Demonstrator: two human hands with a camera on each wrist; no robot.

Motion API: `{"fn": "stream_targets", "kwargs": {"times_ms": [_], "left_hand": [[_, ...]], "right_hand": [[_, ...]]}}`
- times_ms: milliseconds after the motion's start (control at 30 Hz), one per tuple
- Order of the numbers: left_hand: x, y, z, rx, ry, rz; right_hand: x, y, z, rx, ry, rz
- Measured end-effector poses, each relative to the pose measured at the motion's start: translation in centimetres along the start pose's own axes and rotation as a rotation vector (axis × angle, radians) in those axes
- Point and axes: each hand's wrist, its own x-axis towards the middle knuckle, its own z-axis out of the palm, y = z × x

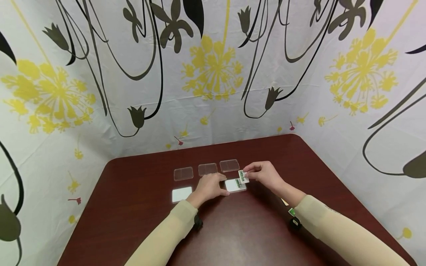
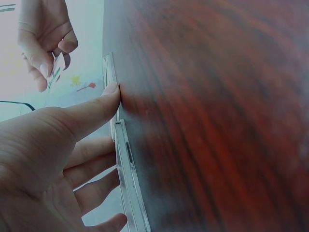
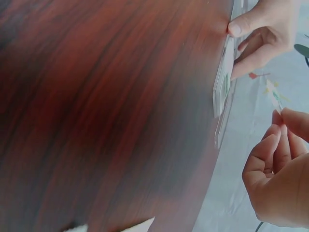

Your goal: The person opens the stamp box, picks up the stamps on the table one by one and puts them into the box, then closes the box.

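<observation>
My right hand (image 1: pixel 266 175) pinches a small white card with green print (image 1: pixel 243 176) between thumb and fingertips, held just above the right end of a flat white case (image 1: pixel 235 185). Another green-printed piece lies on that end of the case. Around the left end of the case, my left hand (image 1: pixel 209 187) has its thumb at the near side and its fingers at the far side. In the left wrist view the thumb of my left hand (image 2: pixel 63 145) presses the case's edge. The right wrist view shows the card (image 3: pixel 274 95) raised clear of the case (image 3: pixel 223 79).
Three clear shallow trays (image 1: pixel 183 173) stand in a row along the back. A second white case (image 1: pixel 181 194) lies left of my left hand. Near my right sleeve are a small green-and-white piece (image 1: pixel 291 212) and a dark round object (image 1: pixel 295 223). Patterned cloth (image 1: pixel 213 122) hangs behind the table (image 1: pixel 133 207).
</observation>
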Motion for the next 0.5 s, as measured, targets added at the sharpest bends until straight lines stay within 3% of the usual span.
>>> {"fn": "stream_targets", "kwargs": {"times_ms": [100,200,500], "left_hand": [[0.1,-0.1,0.1,-0.003,0.006,0.001],[0.1,-0.1,0.1,-0.005,0.013,0.005],[0.2,-0.3,0.2,0.018,0.022,0.011]], "right_hand": [[0.2,-0.1,0.5,-0.008,0.011,-0.005],[1.0,1.2,1.0,-0.018,0.030,0.004],[1.4,1.3,2.6,-0.102,0.025,-0.010]]}}
